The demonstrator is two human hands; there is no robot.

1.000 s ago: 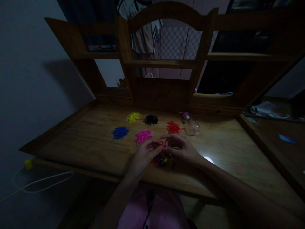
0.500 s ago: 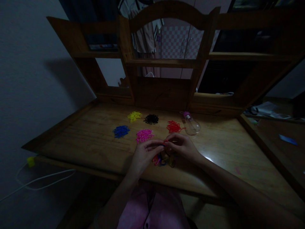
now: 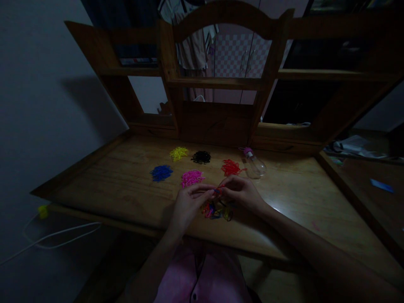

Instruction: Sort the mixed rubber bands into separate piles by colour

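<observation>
My left hand [image 3: 187,207] and my right hand [image 3: 244,194] meet over the front part of the wooden desk, thumbs and forefingers pinched. Between their fingertips are small red and blue rubber bands [image 3: 217,192], partly covered by the fingers. Just below lies a cluster of mixed-colour bands [image 3: 216,211], with red, pink, blue and yellow loops; whether it is linked to the held ones I cannot tell. Beyond the hands are loose piles: pink bands [image 3: 192,178], red bands [image 3: 231,167], black bands [image 3: 201,157], yellow bands [image 3: 179,153] and blue bands [image 3: 160,173].
A clear bulb-shaped bottle [image 3: 256,168] with a purple cap lies right of the red pile. A wooden shelf unit [image 3: 217,83] rises along the desk's back. At the left, a white cable [image 3: 63,232] hangs by the desk [image 3: 104,181] edge.
Both hands stay in nearly the same place. At the fingertips, the red and blue bands now show more clearly, and more of the mixed cluster below is visible.
</observation>
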